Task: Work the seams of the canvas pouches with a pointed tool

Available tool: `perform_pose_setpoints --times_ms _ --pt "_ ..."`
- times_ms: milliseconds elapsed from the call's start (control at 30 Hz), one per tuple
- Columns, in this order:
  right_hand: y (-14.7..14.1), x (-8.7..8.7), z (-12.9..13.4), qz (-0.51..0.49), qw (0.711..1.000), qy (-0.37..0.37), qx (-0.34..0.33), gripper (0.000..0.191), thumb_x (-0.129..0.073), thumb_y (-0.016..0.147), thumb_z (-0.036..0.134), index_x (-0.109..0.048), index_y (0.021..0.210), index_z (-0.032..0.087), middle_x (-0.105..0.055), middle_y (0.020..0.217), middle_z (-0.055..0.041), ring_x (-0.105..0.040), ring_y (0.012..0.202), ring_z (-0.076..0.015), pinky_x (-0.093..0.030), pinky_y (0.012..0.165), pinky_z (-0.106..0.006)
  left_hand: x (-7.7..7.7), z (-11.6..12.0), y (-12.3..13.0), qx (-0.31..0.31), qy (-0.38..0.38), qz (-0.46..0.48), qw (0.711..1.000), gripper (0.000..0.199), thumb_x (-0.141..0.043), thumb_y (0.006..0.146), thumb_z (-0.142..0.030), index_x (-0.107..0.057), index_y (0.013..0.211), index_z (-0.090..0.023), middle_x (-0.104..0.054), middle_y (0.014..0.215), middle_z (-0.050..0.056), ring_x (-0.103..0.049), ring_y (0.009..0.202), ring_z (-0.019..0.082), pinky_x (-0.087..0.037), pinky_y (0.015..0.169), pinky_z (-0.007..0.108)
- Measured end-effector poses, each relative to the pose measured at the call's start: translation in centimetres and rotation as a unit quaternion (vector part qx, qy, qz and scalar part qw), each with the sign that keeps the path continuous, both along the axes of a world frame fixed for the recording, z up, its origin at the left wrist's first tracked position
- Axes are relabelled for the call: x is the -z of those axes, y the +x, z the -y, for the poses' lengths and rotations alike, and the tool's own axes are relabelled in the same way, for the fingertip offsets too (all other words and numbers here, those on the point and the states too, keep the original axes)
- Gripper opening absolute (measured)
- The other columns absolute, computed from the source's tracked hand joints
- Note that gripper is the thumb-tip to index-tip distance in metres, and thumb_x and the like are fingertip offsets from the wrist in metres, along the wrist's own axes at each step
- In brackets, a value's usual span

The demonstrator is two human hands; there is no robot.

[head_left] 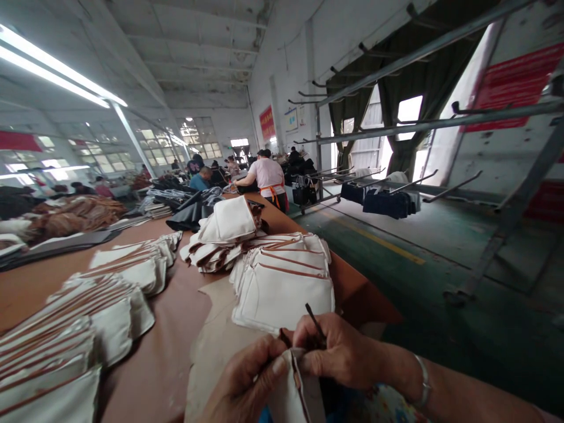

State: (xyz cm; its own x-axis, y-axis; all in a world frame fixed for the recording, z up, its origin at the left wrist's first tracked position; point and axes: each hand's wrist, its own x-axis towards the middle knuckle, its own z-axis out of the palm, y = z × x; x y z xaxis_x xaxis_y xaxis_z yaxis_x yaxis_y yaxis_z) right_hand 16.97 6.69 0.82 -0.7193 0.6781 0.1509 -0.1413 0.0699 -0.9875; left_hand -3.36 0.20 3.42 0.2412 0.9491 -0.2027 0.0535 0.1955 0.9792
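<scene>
My left hand point(249, 376) is closed on a white bag piece point(284, 396) with a brown-trimmed edge, held low in front of me. My right hand point(346, 351) pinches the top of the same piece, close against the left fingers. A thin dark tool point(314, 320) sticks up from between the right fingers; its working end is hidden. Just beyond my hands, a stack of similar white bag pieces point(286, 294) with brown edges lies on the table.
Overlapping rows of white pieces point(106, 323) lie on the brown table point(171, 335) at left. Behind the stack is a pile of white pieces point(231, 220). A metal rack point(484, 252) with hooks stands right, beyond the table edge. A co-worker point(268, 176) stands farther along.
</scene>
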Motion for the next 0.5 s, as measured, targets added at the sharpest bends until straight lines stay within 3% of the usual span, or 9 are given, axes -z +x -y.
perform_pose_setpoints --times_ms 233,433,500 --pt "0.3 0.1 -0.3 0.054 0.998 0.027 0.030 0.022 -0.068 0.085 0.034 -0.069 0.083 0.011 -0.059 0.073 -0.0003 -0.048 0.067 -0.0106 -0.038 0.059 -0.020 2.0 -0.9 0.4 0.021 -0.030 0.064 0.997 0.041 -0.076 0.075 -0.055 -0.064 0.079 -0.016 -0.059 0.069 -0.001 -0.047 0.060 0.011 -0.035 0.055 0.020" --pt "0.7 1.0 -0.7 0.102 0.991 -0.090 0.010 0.025 -0.065 0.085 0.040 -0.061 0.085 0.015 -0.043 0.056 0.0083 -0.034 0.039 -0.0045 -0.025 0.037 -0.016 2.7 -1.3 0.9 0.017 -0.034 0.027 0.999 0.041 -0.075 0.076 -0.054 -0.063 0.076 -0.014 -0.055 0.066 -0.002 -0.043 0.060 0.010 -0.033 0.057 0.020" --pt "0.8 1.0 -0.9 0.115 0.989 -0.089 0.005 0.030 -0.061 0.087 0.046 -0.059 0.089 0.016 -0.044 0.057 0.0083 -0.035 0.037 -0.0046 -0.025 0.035 -0.016 2.9 -1.3 1.1 0.016 -0.030 0.005 0.999 0.044 -0.072 0.077 -0.057 -0.062 0.075 -0.014 -0.054 0.064 -0.003 -0.042 0.059 0.010 -0.032 0.056 0.021"
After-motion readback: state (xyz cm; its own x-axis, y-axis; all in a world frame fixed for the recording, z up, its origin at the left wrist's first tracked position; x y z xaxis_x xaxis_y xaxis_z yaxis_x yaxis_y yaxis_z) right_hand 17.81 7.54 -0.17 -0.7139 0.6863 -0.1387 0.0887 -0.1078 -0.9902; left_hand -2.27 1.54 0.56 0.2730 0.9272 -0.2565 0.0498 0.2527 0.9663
